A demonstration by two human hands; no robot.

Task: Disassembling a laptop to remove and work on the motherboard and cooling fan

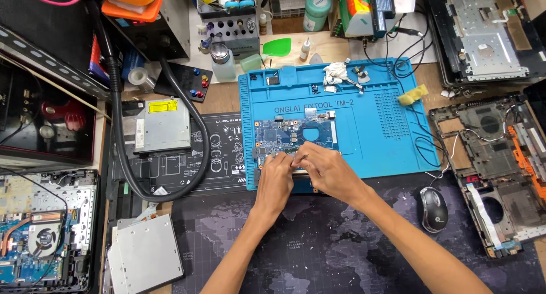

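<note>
A blue laptop circuit board [284, 136] lies on a blue silicone work mat [369, 129] in the middle of the bench. My left hand [274, 177] and my right hand [324, 169] meet over the board's near edge, fingertips pressed together on a small part there. What sits between the fingers is hidden. Both forearms reach in from the bottom of the view over a dark desk pad [318, 248].
Two silver optical drives [162, 124] [145, 257] lie left. A black hose [122, 129] loops beside the mat. Opened laptop shells sit at right [489, 163], top right [483, 32] and bottom left [42, 231]. A black mouse [434, 208] rests near my right arm.
</note>
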